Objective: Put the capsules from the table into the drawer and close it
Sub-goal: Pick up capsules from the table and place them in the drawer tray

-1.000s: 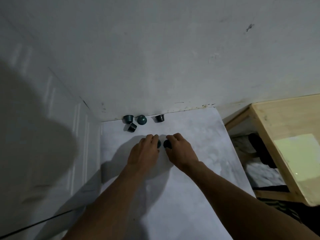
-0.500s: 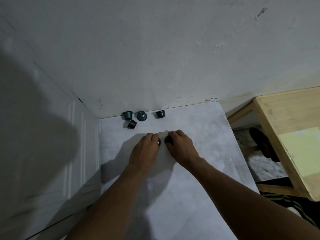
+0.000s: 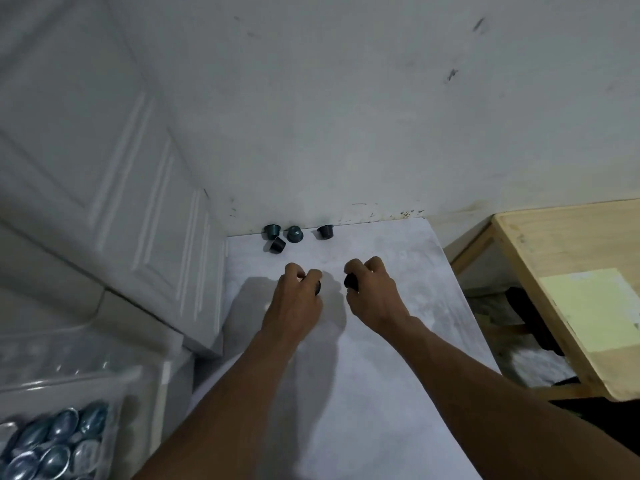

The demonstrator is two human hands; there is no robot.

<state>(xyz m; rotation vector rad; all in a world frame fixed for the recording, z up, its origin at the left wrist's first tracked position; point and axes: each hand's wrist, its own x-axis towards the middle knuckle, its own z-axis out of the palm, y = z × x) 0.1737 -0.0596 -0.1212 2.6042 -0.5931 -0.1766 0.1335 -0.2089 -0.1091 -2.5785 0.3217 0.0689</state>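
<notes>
Over the middle of the white marbled table (image 3: 381, 393), my left hand (image 3: 298, 303) is curled around a dark capsule (image 3: 317, 287), mostly hidden by the fingers. My right hand (image 3: 374, 292) pinches another dark capsule (image 3: 350, 281). Several dark teal capsules lie at the table's far edge by the wall: one (image 3: 271, 230), one (image 3: 294, 233), one tipped on its side (image 3: 277, 244), and one (image 3: 325, 231) further right. The translucent drawer (image 3: 114, 386) stands open at bottom left, with shiny capsules (image 3: 52, 441) inside.
A white panelled cabinet door (image 3: 114, 188) stands along the table's left side. A wooden table (image 3: 568, 282) with a pale yellow sheet is to the right, with a gap and dark clutter between. The scuffed white wall (image 3: 346, 116) backs the table.
Both hands have lifted slightly and moved apart, each closed on a capsule. The view has tilted down and left, bringing the open drawer into sight.
</notes>
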